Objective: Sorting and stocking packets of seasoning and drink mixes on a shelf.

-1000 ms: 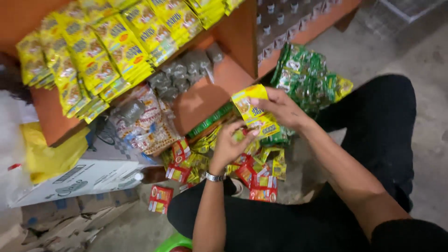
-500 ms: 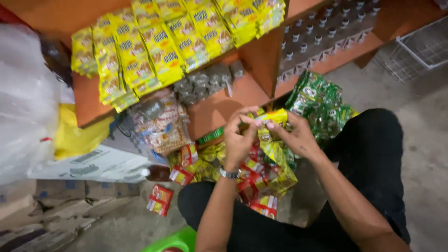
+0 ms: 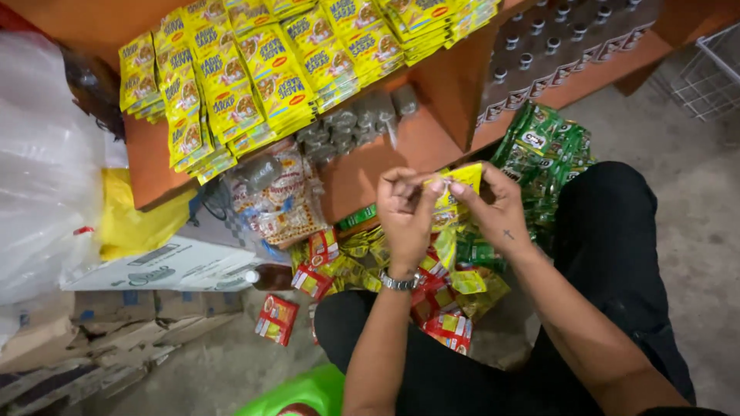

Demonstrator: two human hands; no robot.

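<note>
Pinching: both hands hold one strip of small yellow foil sachets (image 3: 456,185) at chest height, above the lap and in front of the shelf edge.
Left hand (image 3: 407,208): fingers (image 3: 428,187) pressed together on the strip's top left corner; a metal wristwatch (image 3: 399,281) sits on this wrist.
Right hand (image 3: 493,212): thumb and forefinger closed on the top right corner, the other fingers curled loosely.
Strip: it hangs down between the two hands; its lower end trails into the heap below.
Step in hand: I judge the strip is being parted or sorted sachet by sachet at its top edge.
Next move calls for: a firm grip on both sides of the seam and a clean pull, in my judgement, so the strip is not torn askew.
Heap: red and yellow sachets (image 3: 439,308) lie loose on the floor, against the knees.
Shelf: an orange wooden shelf (image 3: 370,169) carries fanned bright yellow packets (image 3: 262,77) and rows of dark capped bottles (image 3: 555,46).
Beside the right knee: a bunch of green sachets (image 3: 543,150).
Room: grey concrete floor (image 3: 694,231), a white cardboard box (image 3: 154,266), a clear plastic bag (image 3: 38,169) and a white wire basket (image 3: 709,73).
</note>
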